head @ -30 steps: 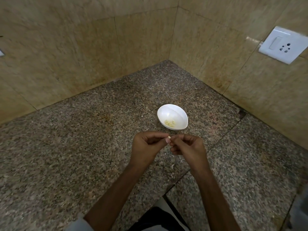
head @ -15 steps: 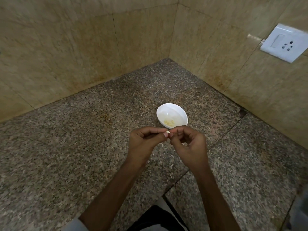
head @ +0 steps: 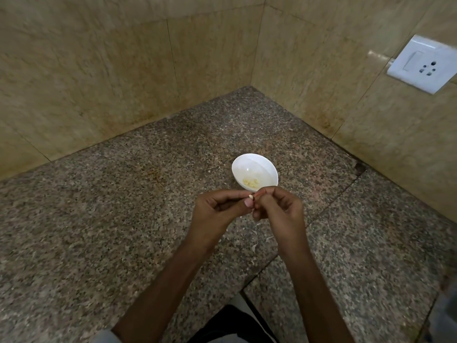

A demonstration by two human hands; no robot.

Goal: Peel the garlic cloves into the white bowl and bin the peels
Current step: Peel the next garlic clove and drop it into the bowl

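Small pale garlic clove [head: 251, 195] pinched just before upright white bowl [head: 256, 164], seemingly holding peeled cloves [head: 251, 183].

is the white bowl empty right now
No, a small heap of pale peeled garlic cloves lies in the bottom of the white bowl.

Speckled brown, grey and black granite countertop [head: 111, 231] fills the lower frame, with a rusty orange stain [head: 154, 173] left of centre. Mottled beige-tan wall tiles [head: 99, 70] with thin dark seams cover the upper frame. A glossy white bowl [head: 254, 167] right of centre holds pale yellow peeled cloves [head: 251, 183]. Just below it is a cream garlic clove [head: 250, 196]. White peel flecks [head: 254, 246] dot the granite. A white socket plate [head: 424, 64] is at upper right.
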